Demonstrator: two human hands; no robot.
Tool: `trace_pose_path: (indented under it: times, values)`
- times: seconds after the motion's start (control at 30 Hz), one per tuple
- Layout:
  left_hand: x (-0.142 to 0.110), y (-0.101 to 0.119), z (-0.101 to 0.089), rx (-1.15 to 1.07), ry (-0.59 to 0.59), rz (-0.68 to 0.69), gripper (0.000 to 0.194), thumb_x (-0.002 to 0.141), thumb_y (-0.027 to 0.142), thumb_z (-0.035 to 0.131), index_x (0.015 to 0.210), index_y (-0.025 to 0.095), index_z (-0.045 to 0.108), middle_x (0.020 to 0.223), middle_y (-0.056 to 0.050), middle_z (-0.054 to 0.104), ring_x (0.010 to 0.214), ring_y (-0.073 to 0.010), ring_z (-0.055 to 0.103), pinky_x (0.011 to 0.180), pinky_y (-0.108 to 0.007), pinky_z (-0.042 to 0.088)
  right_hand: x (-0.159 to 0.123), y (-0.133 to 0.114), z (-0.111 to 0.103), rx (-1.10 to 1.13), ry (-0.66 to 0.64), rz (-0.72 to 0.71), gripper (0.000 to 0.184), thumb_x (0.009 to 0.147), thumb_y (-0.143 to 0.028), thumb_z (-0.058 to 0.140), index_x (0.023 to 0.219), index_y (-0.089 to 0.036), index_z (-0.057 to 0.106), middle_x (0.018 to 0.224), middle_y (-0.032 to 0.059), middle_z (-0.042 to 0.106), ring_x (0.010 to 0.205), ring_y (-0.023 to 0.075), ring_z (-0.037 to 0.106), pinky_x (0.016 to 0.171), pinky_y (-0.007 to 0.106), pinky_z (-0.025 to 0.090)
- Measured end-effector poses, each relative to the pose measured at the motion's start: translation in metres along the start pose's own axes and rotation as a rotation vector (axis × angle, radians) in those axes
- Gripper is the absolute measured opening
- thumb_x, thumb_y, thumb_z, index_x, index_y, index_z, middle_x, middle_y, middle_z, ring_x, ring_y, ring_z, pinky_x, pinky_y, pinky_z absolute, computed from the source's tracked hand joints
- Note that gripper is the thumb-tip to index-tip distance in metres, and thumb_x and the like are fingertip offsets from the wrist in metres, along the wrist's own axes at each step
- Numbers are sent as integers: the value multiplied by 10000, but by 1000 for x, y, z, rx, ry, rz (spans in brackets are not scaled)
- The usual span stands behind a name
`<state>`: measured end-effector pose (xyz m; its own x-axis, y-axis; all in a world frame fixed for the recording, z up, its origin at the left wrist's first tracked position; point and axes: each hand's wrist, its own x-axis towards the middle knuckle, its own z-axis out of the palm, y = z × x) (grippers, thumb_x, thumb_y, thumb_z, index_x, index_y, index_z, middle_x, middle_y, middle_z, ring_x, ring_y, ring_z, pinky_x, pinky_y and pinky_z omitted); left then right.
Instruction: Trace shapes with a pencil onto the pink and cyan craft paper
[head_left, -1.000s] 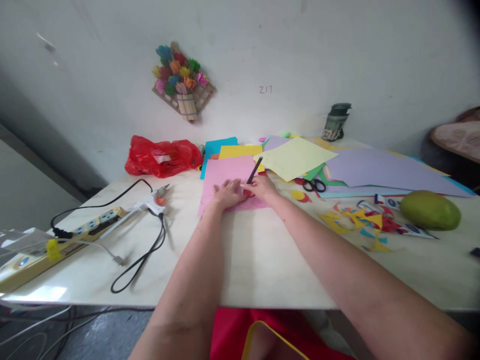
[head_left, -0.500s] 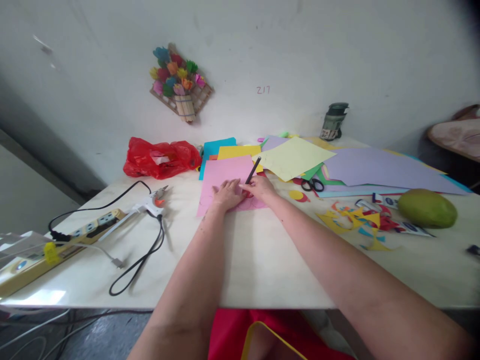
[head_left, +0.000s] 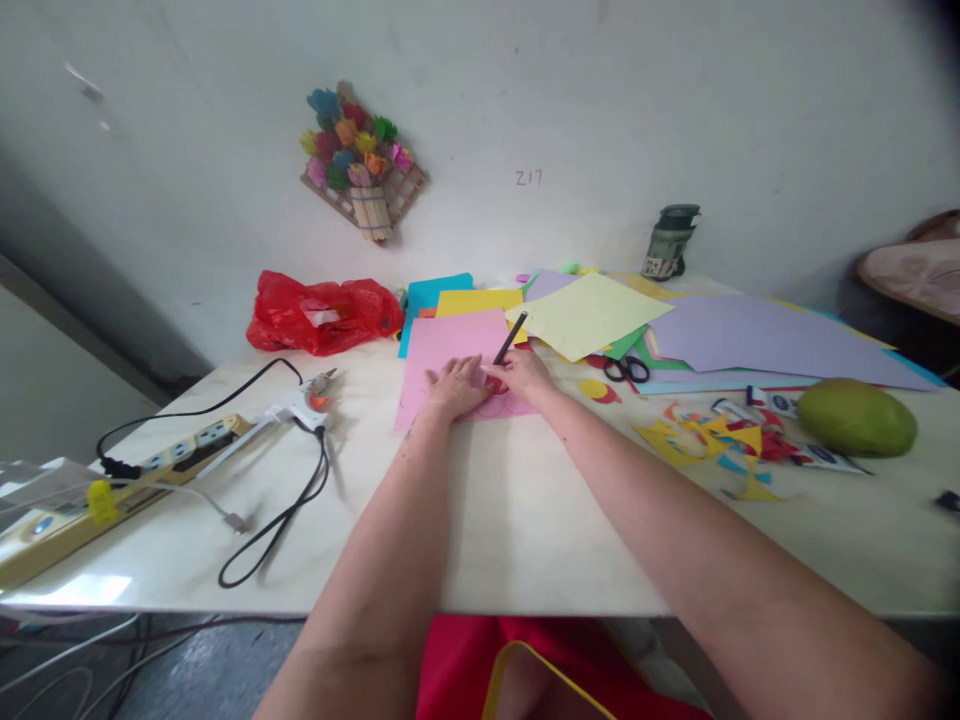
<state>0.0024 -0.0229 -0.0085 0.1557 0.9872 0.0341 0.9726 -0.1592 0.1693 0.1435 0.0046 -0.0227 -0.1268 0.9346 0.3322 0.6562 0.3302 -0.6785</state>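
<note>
A: Right hand [head_left: 525,373]?
B: Clamped on slim black pencil [head_left: 511,339], tip hidden, over pink paper sheet [head_left: 454,338].
A: Left hand [head_left: 454,388]?
B: Laid flat, pressing sheet to pale table [head_left: 525,520], beside small red piece [head_left: 496,385].
A: Step?
B: Likely tracing round red piece, near drawn curves [head_left: 512,405]. Next: pin piece, hug edge.

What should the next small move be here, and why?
Probably guide the dark drawing tool along the red piece's edge. The right hand holds the tool beside that piece, the left hand lies flat on the pink sheet, and curved outlines show near the sheet's close edge. The tool's tip is hidden.
</note>
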Motion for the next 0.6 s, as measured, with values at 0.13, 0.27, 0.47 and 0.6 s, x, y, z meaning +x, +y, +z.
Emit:
trace_pose_path:
  times: [0.13,0.27,0.47,0.6]
  values:
    - [0,-1,0,1,-6,-4,679,750,641,251,1351,332,182,1422,45,206,1299,-277,121,980,-606,98,0,1,0,19,-1,-3,373,682,-540,547,757,-190,649,693,50,665,614,149,619,553,229,457]
    - [1,-1,1,6,-8,9,678,754,648,227,1353,334,173,1421,46,208,1299,-277,124,974,-614,103,0,0,-1,24,-6,10,379,684,-548,537,739,-188,641,631,37,650,577,141,608,539,224,443]
    - [2,-2,2,9,4,14,687,751,657,222,1354,330,176,1418,46,217,1296,-286,133,972,-616,114,0,0,0,17,7,6,370,692,-536,536,738,-184,643,635,37,651,569,133,602,551,223,438]
    - [2,-2,3,-10,11,12,683,755,645,241,1353,320,190,1415,36,226,1293,-282,144,971,-620,103,0,1,0,22,25,16,370,687,-531,544,732,-179,650,625,36,648,558,134,600,543,222,435]
